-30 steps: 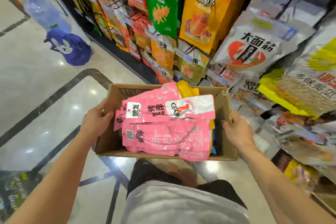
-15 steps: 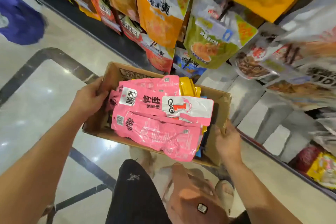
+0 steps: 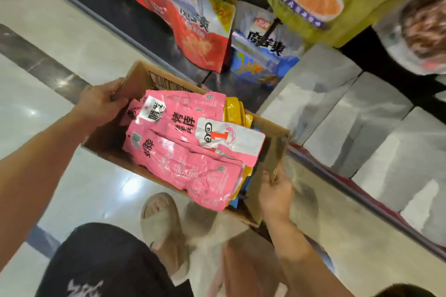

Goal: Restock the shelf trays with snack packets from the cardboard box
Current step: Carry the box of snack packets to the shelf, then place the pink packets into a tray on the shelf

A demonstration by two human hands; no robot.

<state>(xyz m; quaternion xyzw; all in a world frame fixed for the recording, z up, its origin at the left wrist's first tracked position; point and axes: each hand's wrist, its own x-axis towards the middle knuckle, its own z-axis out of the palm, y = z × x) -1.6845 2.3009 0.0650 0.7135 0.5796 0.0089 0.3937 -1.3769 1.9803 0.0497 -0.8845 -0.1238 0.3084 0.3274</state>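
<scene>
Left hand (image 3: 101, 103) and right hand (image 3: 275, 194) grip opposite ends of the box (image 3: 270, 169), carried low beside the shelf; tilted, its heaped pink packets (image 3: 183, 152) could slide out.

One view only: wide-angle head cam, pitched steeply down and forward, rolled so the floor (image 3: 48, 31) stripes run diagonal. Close in: cardboard box (image 3: 144, 75) sits mid-frame between left hand (image 3: 101, 103) and right hand (image 3: 275, 193) (both grip its end walls). Beyond the fingers (image 3: 117, 90), hanging snack bags (image 3: 200, 29) fill the top edge, blurred. Back of the wrists, shorts (image 3: 101, 260) and sandal (image 3: 161, 219) at the bottom edge: lens sits right above the person's own body.
</scene>
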